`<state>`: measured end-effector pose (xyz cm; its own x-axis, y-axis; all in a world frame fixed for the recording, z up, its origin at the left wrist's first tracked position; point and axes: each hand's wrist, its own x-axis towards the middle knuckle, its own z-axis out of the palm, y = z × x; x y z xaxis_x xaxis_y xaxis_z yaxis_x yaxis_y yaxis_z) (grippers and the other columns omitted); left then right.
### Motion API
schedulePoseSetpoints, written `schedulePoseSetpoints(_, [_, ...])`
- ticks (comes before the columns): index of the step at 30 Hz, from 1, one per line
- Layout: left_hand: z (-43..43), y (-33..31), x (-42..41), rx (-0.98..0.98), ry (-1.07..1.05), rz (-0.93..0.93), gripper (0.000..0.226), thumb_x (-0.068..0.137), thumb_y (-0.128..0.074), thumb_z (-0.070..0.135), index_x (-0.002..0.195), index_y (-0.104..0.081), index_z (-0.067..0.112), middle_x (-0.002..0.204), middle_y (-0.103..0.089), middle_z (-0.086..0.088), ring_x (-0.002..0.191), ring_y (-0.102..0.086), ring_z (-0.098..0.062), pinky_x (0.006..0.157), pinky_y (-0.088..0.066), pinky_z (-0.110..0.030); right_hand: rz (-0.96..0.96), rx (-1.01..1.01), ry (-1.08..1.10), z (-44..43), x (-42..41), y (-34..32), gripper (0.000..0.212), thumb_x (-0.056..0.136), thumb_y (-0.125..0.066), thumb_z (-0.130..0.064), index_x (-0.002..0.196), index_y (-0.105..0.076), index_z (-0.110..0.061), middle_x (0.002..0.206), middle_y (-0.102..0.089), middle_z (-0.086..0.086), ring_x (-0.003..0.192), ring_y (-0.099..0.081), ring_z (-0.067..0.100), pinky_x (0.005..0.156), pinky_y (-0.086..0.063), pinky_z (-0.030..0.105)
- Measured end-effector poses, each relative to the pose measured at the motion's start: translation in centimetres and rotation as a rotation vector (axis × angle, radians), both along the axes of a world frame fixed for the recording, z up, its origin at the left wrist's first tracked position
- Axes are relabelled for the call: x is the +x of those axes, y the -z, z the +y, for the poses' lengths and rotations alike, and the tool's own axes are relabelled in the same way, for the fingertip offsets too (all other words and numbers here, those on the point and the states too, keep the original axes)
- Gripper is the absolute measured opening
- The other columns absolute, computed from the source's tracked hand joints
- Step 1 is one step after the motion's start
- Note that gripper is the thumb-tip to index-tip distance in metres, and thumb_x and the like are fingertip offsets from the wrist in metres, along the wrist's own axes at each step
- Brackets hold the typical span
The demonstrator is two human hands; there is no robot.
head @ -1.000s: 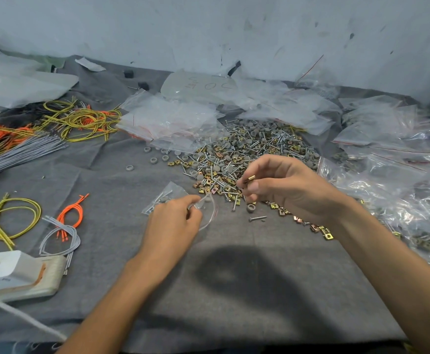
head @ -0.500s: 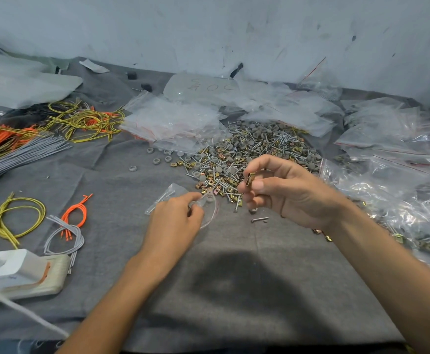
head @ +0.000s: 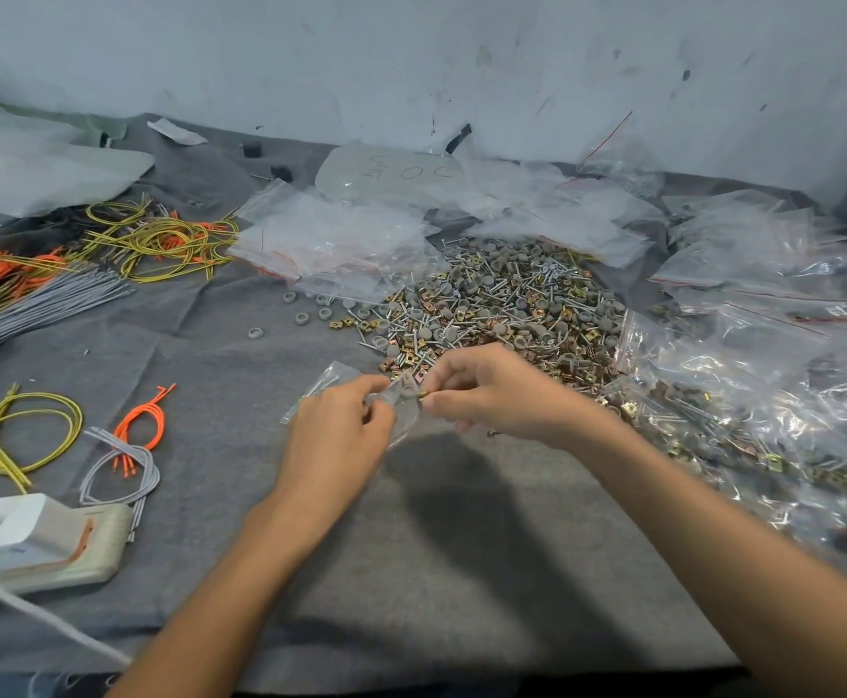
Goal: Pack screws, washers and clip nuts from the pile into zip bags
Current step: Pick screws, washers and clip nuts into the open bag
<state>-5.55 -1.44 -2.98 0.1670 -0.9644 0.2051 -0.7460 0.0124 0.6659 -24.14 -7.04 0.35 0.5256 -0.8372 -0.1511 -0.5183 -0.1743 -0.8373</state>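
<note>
While the left hand [head: 336,435] grips the zip bag [head: 323,377] beside the pile [head: 502,304], the right hand [head: 492,395] pinches a brass part [head: 420,394] at its mouth; a slack opening could drop it.

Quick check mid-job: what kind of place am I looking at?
Probably an informal hand-packing bench: a cloth-covered table against a scuffed wall, a loose pile of screws, washers and clip nuts, and heaps of zip bags, some already filled.
</note>
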Motion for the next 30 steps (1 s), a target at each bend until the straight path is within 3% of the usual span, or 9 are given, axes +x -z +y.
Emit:
schedulePoseSetpoints(4, [0.0,0.1,-0.1,-0.008,0.016,-0.015,0.035,0.09,-0.056,0.016,0.12,-0.073,0.021,0.085,-0.073,-0.011,0.088,-0.065,-0.03,0.076,-0.041,-0.034,0.327,-0.309,-0.036,-0.4,2.9,1.1,0.011,0.09,-0.074,-0.033,0.095,-0.074,-0.023,0.074,-0.062,-0.011,0.07,-0.055,0.006,0.066,-0.038,0.025])
schedulePoseSetpoints(7, [0.0,0.2,0.0,-0.024,0.024,-0.028,0.034,0.092,-0.055,0.016,0.12,-0.073,0.022,0.087,-0.073,-0.01,0.089,-0.065,-0.029,0.078,-0.043,-0.035,0.405,-0.385,-0.053,-0.3,3.4,1.0,0.014,0.09,-0.072,-0.041,0.092,-0.073,-0.027,0.08,-0.062,-0.01,0.079,-0.058,0.012,0.068,-0.042,0.029])
schedulePoseSetpoints(11, [-0.2,0.5,0.1,-0.038,0.017,-0.027,0.032,0.091,-0.058,0.017,0.117,-0.074,0.024,0.08,-0.071,-0.009,0.085,-0.065,-0.031,0.073,-0.04,-0.035,0.201,-0.298,-0.093,-0.3,2.6,0.0,0.009,0.091,-0.073,-0.036,0.09,-0.075,-0.027,0.056,-0.058,-0.015,0.051,-0.049,0.0,0.052,-0.038,0.018])
schedulePoseSetpoints(14, [-0.3,0.7,0.0,-0.053,0.009,-0.018,0.032,0.09,-0.059,0.016,0.118,-0.073,0.023,0.081,-0.072,-0.01,0.085,-0.065,-0.03,0.072,-0.038,-0.034,0.019,-0.27,0.123,-1.9,-0.2,-1.5,0.005,0.092,-0.071,-0.034,0.092,-0.074,-0.03,0.073,-0.072,-0.002,0.06,-0.064,0.022,0.053,-0.057,0.032])
schedulePoseSetpoints(16, [-0.3,0.8,0.0,-0.068,0.011,-0.014,0.032,0.091,-0.059,0.017,0.119,-0.073,0.023,0.08,-0.072,-0.008,0.082,-0.064,-0.027,0.068,-0.033,-0.03,0.121,-0.313,0.225,-3.1,-2.4,-1.9,0.004,0.092,-0.07,-0.035,0.089,-0.071,-0.033,0.079,-0.073,-0.006,0.074,-0.07,0.023,0.065,-0.062,0.036])
schedulePoseSetpoints(19, [-0.3,0.8,0.0,-0.083,0.009,-0.009,0.033,0.091,-0.058,0.016,0.119,-0.073,0.022,0.074,-0.07,-0.006,0.068,-0.054,-0.019,0.062,-0.026,-0.025,0.443,-0.301,0.127,-3.7,-4.0,-0.9,0.004,0.092,-0.071,-0.027,0.09,-0.072,-0.03,0.085,-0.071,-0.015,0.081,-0.066,0.004,0.078,-0.059,0.028])
schedulePoseSetpoints(22, [-0.3,0.8,0.1,-0.088,0.006,-0.006,0.032,0.09,-0.058,0.017,0.118,-0.074,0.022,0.068,-0.067,-0.002,0.066,-0.049,-0.015,0.061,-0.025,-0.025,0.659,-0.318,0.034,-3.9,-4.3,0.4,0.006,0.092,-0.069,-0.022,0.094,-0.072,-0.026,0.091,-0.07,-0.011,0.087,-0.066,0.009,0.076,-0.052,0.027])
schedulePoseSetpoints(26, [-0.3,0.7,0.2,-0.076,0.014,-0.001,0.031,0.089,-0.059,0.017,0.115,-0.074,0.023,0.045,-0.044,0.014,0.055,-0.042,-0.009,0.059,-0.023,-0.026,0.749,-0.345,0.065,-3.6,-3.9,1.2,0.008,0.095,-0.067,-0.029,0.094,-0.072,-0.022,0.094,-0.072,-0.002,0.081,-0.064,0.016,0.073,-0.053,0.033])
schedulePoseSetpoints(30, [-0.2,0.6,0.4,-0.066,0.014,0.009,0.03,0.089,-0.058,0.017,0.114,-0.075,0.024,0.044,-0.047,0.019,0.054,-0.042,-0.009,0.06,-0.025,-0.027,0.777,-0.342,0.018,-3.6,-3.5,1.3,0.011,0.094,-0.069,-0.027,0.101,-0.072,-0.02,0.097,-0.073,-0.001,0.091,-0.067,0.019,0.084,-0.057,0.039])
